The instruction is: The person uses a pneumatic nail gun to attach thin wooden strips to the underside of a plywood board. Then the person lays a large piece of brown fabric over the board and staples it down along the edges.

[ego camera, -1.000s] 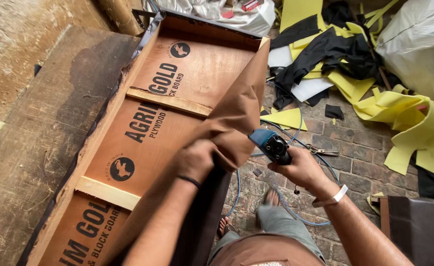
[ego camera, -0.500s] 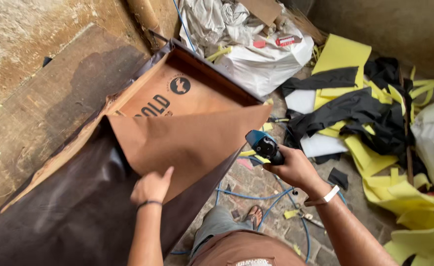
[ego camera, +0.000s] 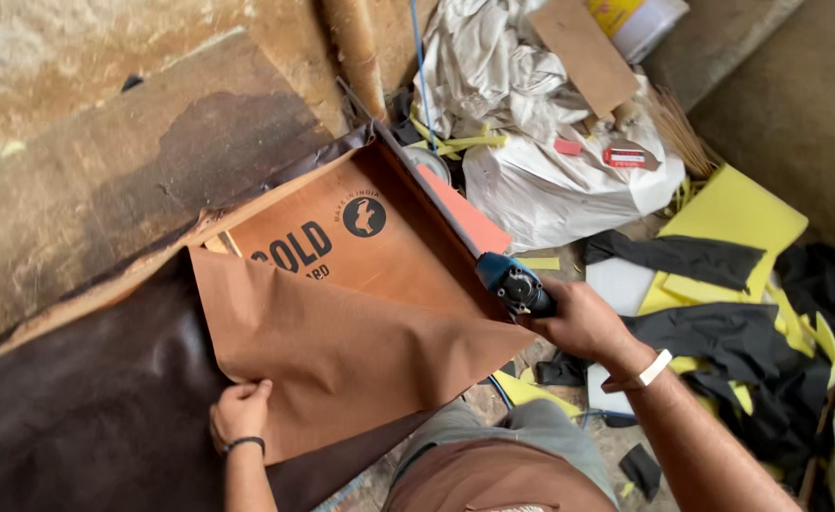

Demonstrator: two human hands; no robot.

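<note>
My left hand (ego camera: 239,411) pinches the folded-back edge of a dark brown leather-like sheet (ego camera: 76,408), whose tan underside (ego camera: 342,351) faces up. The sheet lies over a plywood frame (ego camera: 342,228) with printed panels, leaning low against the wall. My right hand (ego camera: 583,322) grips a blue power tool (ego camera: 512,283), a stapler or cutter, its nose at the frame's right edge beside the sheet's corner. A white band sits on my right wrist and a black one on my left.
A white sack (ego camera: 550,180) with cloth and cardboard scraps lies behind the frame. Yellow foam pieces (ego camera: 735,213) and black fabric offcuts (ego camera: 721,332) cover the brick floor on the right. A blue cable (ego camera: 421,57) hangs along the rough wall (ego camera: 105,114).
The brown sheet has been pulled further over the frame, now covering most of its printed panels. My left hand slid down along the folded edge; the right hand with the tool reached the frame's edge.
</note>
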